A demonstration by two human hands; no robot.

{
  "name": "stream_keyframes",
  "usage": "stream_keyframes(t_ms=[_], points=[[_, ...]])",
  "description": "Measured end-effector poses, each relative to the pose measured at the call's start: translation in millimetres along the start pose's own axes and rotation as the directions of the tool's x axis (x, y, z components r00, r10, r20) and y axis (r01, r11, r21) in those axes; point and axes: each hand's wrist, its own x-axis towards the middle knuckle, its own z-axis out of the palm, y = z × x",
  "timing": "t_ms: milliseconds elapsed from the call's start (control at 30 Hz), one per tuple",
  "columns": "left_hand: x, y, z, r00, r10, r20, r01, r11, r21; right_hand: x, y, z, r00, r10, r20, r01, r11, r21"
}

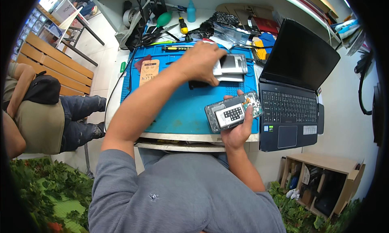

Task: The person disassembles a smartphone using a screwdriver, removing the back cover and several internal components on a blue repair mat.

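In my right hand (237, 133) lies an opened smartphone (232, 112). Its back is off, so the pale battery with a dark printed pattern and the circuit board at its right end show. My thumb presses along the board end. Farther off, my left hand (199, 62) reaches across the blue mat (178, 107), fingers curled over flat silver-grey pieces (233, 64) that look like phone parts. Its fingers partly cover these pieces, and what exactly they grip is hidden. A dark flat piece (197, 85) shows beneath this hand.
An open laptop (288, 115) stands at the mat's right. Left of my left arm lies a brown card packet (149, 70). A screwdriver (176, 49), blue bottle (191, 12), green blower (164, 19) and cables crowd the back. Another person (38, 115) sits at far left.
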Motion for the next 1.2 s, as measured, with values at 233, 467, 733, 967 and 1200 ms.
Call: stream_keyframes(t_ms=[233, 467, 733, 967, 1200], points=[[-3, -4, -1, 0.999, 0.037, -0.031, -0.041, 0.985, -0.166, -1, 0, -2, 0.998, 0.042, -0.036, -0.043, 0.998, -0.039], [66, -56, -12, 0.999, 0.049, -0.017, -0.052, 0.939, -0.340, -1, -4, 3, 0.998, 0.061, 0.009, -0.060, 0.996, -0.068], [134, -33, 29, 0.987, -0.092, 0.133, 0.097, 0.995, -0.025, 0, -7, 6, 0.997, 0.074, -0.008, -0.075, 0.992, -0.105], [159, -37, 25, 0.972, -0.092, 0.216, 0.115, 0.989, -0.096, -1, -8, 5, 0.996, 0.093, 0.007, -0.092, 0.990, -0.107], [129, -27, 4, 0.994, -0.092, 0.053, 0.103, 0.957, -0.272, -1, -10, 8, 0.998, 0.066, 0.009, -0.065, 0.995, -0.077]])
